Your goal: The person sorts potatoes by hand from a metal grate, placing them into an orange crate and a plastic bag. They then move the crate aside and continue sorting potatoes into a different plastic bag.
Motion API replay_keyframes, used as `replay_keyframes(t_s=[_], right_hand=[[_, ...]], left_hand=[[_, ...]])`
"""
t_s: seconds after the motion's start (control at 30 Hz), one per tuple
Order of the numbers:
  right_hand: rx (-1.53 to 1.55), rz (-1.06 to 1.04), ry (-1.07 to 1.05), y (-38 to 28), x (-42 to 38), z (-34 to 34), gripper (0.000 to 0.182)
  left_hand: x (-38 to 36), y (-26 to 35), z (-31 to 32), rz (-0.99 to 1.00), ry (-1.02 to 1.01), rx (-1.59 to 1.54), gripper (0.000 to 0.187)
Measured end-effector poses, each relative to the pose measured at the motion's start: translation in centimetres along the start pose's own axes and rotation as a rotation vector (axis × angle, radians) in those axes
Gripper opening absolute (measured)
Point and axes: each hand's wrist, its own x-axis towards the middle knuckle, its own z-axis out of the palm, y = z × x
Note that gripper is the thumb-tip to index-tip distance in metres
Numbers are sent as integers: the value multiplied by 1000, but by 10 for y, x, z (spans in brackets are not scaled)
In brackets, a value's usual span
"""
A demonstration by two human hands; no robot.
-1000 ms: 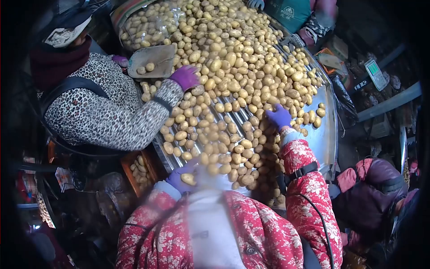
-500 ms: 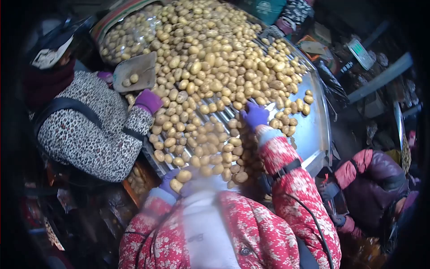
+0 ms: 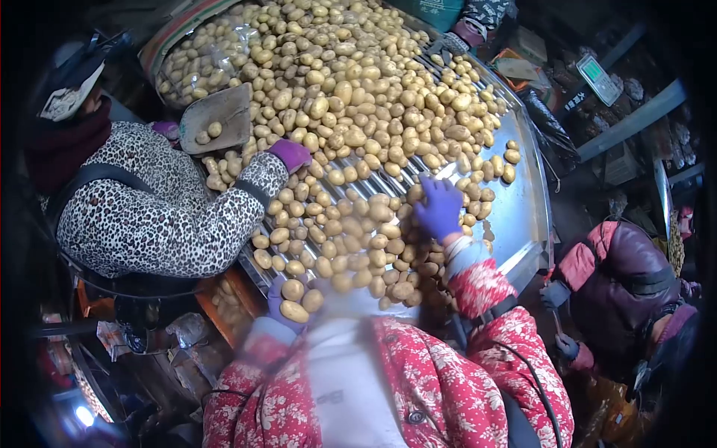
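My left hand [image 3: 281,302], in a purple glove, is at the near edge of the metal roller table, cupped against several potatoes [image 3: 294,311]; some of its fingers are hidden behind them. My right hand [image 3: 439,209], also gloved in purple, reaches out over the potatoes right of the middle. Its fingers are stretched and slightly apart, with nothing visibly gripped. One potato [image 3: 415,194] lies beside its fingertips. Bare rollers [image 3: 379,184] show just left of that hand, between the big far heap [image 3: 351,97] and the nearer group of potatoes [image 3: 351,231].
At left, a co-worker's gloved hand [image 3: 291,155] touches the heap, near a scoop [image 3: 220,119] holding two potatoes. Another co-worker's hand [image 3: 469,33] is at the far edge. A crate [image 3: 231,299] stands below left. A person [image 3: 620,276] bends at right, near a scale [image 3: 600,78].
My right hand has drawn slightly nearer and to the right. One more potato shows at my left hand. The left co-worker's hand has reached farther across the heap.
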Motion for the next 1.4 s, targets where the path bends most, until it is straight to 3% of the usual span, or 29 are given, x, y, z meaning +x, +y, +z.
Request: replay_keyframes(t_s=[0.07,0.17,0.27,0.3,0.37,0.43,0.53,0.6,0.67,0.73,0.8,0.83,0.87,0.93,0.97,1.0,1.03,1.07,1.13,1.23,1.3,1.33,1.4], right_hand=[[-146,-83,-315,26,6,8,58],[-125,-154,-377,41,12,10,58],[21,-140,-134,31,2,1,57],[41,-108,2,25,-1,2,54],[527,284,-224,-36,1,-33,44],[829,389,-339,-113,-12,-65,43],[588,-316,-130,-136,-28,-38,48],[438,-307,-80,-122,-10,-23,48],[274,-264,-110,-98,7,3,44],[217,-299,-321,-85,12,13,28],[296,-238,-295,-100,7,7,18],[415,-315,-335,-108,-1,12,16],[679,-194,-115,-127,-19,19,16],[853,-244,-312,-161,-38,-13,33],[936,-256,-416,-178,-47,-28,41],[886,-334,-353,-186,-59,-23,43],[834,-411,-287,-192,-68,-15,44],[778,-489,-217,-194,-73,-6,46],[854,-387,-243,-180,-63,-18,46],[812,-239,-222,-108,-43,-37,42],[543,50,-102,-54,-36,-46,43],[141,32,-316,-28,-34,-60,47],[80,-114,-173,43,-79,-40,49]], left_hand=[[-6,1,12,-52,36,-44,54],[-15,4,24,-85,30,94,58],[-22,7,38,-90,39,104,60],[-26,8,53,-126,-78,57,65],[-30,7,75,-120,-58,27,68],[-32,9,85,-135,-99,38,72],[-28,13,56,-167,-161,-76,73],[-25,16,31,-181,-124,-230,73],[-23,20,16,-221,-184,-115,72],[-16,25,19,-306,-263,-121,72],[-18,22,69,-460,-360,-360,70],[-23,20,84,-469,-327,-398,63],[-28,18,99,-477,-294,-437,55],[-32,13,102,-341,-59,-230,32],[-34,10,108,-350,-29,-317,30],[-36,8,114,-357,2,-405,29],[-32,1,131,-439,-54,-686,30],[-36,2,145,-478,-127,-713,34],[-46,3,173,-556,-276,-755,40],[-30,8,103,-484,-249,-348,37],[-19,14,64,-425,-199,-79,38],[-15,15,57,-418,-194,-19,38],[-9,19,48,-416,-196,60,41]])
